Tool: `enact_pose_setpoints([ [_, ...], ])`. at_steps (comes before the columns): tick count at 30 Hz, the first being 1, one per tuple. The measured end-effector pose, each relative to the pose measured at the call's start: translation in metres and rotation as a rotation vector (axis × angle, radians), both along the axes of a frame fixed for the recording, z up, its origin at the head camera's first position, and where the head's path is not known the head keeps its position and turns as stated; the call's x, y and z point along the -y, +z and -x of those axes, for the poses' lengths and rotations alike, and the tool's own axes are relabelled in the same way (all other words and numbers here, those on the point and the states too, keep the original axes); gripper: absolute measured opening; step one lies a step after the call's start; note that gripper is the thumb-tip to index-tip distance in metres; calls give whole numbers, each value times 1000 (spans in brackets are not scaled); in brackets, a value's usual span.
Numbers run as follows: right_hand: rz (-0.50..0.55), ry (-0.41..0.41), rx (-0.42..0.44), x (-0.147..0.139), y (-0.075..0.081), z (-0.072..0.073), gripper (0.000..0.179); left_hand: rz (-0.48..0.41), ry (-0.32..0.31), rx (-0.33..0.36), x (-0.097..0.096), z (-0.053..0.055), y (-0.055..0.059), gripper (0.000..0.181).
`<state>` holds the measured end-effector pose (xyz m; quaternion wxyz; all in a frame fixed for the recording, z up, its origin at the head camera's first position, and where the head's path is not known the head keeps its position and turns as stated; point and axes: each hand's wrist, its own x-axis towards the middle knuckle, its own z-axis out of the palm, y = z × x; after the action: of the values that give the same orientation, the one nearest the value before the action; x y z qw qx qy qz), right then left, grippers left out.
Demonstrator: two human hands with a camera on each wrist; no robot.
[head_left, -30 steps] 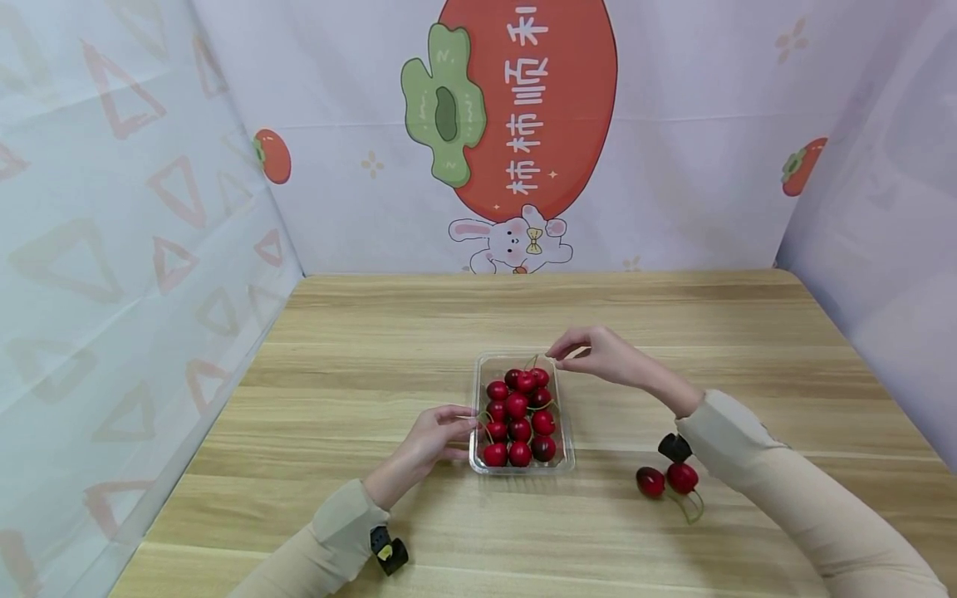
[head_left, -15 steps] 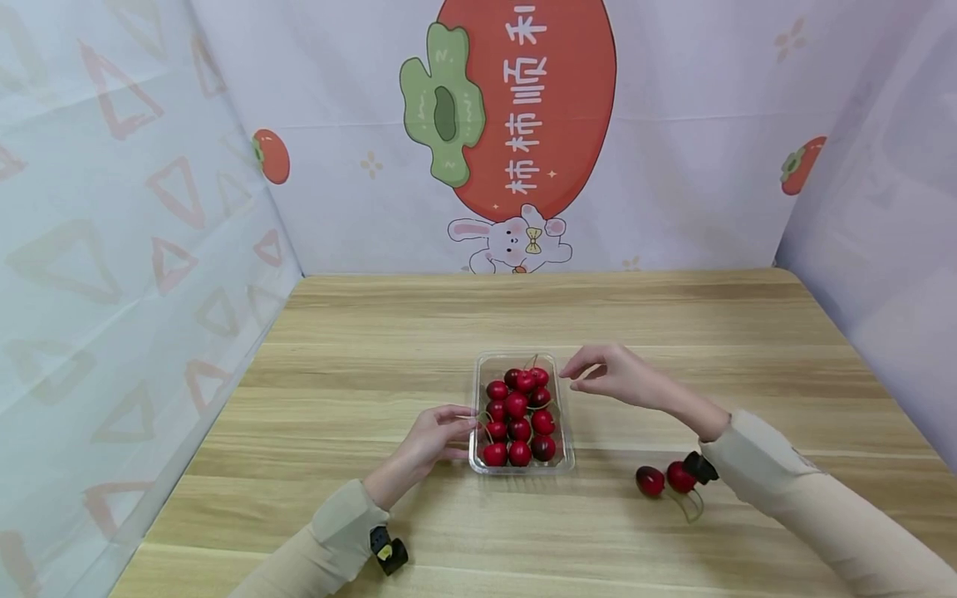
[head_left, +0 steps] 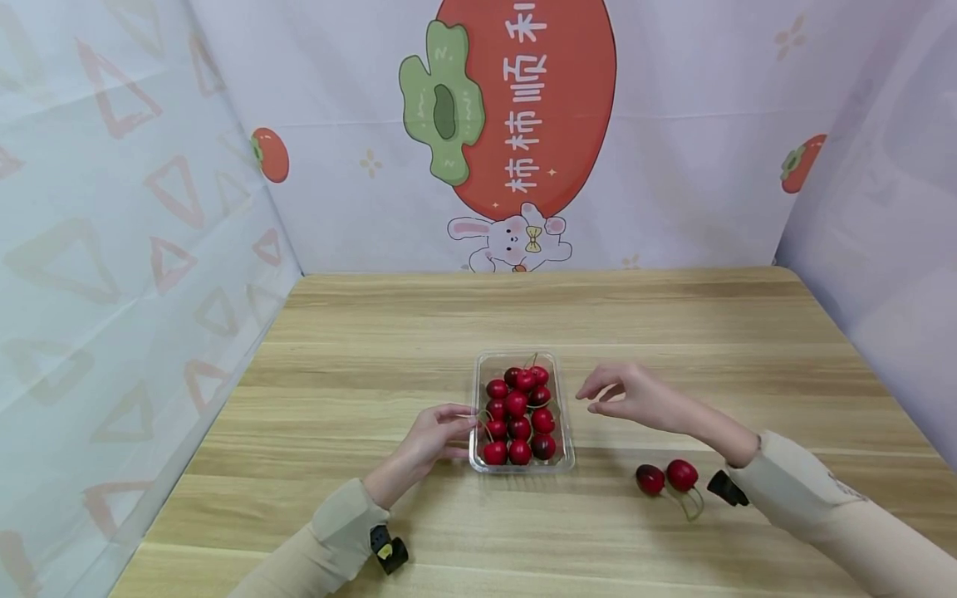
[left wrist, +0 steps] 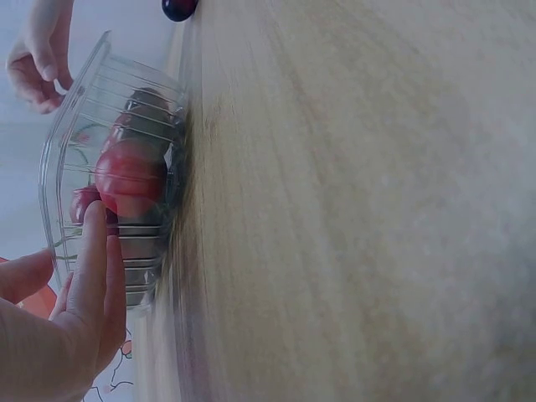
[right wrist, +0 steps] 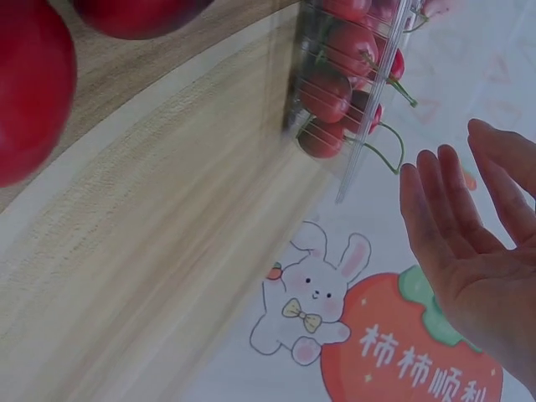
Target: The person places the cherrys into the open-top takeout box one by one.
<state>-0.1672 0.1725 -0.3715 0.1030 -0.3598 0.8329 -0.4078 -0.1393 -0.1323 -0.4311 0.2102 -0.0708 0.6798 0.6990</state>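
Observation:
A clear plastic box point(head_left: 567, 455) holding rows of red cherries point(head_left: 517, 405) stands on the wooden table. My left hand point(head_left: 434, 436) rests against its left side; in the left wrist view straight fingers point(left wrist: 90, 260) touch the ribbed wall, with the thumb right at the rim. My right hand point(head_left: 635, 397) hovers to the right of the box, apart from it, with loosely bent fingers and nothing held, as the right wrist view point(right wrist: 477, 234) also shows. Nearer the front right, two cherries point(head_left: 650, 480) with green stems lie side by side.
The table point(head_left: 359, 332) ends at a back wall of printed cloth point(head_left: 673, 183), with more cloth point(head_left: 149, 249) on the left. My right sleeve point(head_left: 807, 490) lies just right of the two loose cherries. A small black camera point(head_left: 727, 488) sits at that cuff.
My right hand has moved away from the box's far right corner, rightward and toward me. The left hand and the box have stayed put.

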Motion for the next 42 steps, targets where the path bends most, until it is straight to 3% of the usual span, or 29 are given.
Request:
enact_pose_setpoints([
  [17, -82, -17, -92, -21, 2, -31, 16, 1, 4, -1, -2, -1, 3, 34],
  [26, -111, -9, -95, -34, 2, -43, 18, 0, -1, -5, -1, 0, 3, 34],
  [34, -141, -14, -33, -46, -1, -56, 16, 4, 3, 0, -1, 0, 1, 33],
  [42, -120, 29, -53, -56, -7, -64, 15, 11, 18, -3, -2, 0, 3, 33],
])
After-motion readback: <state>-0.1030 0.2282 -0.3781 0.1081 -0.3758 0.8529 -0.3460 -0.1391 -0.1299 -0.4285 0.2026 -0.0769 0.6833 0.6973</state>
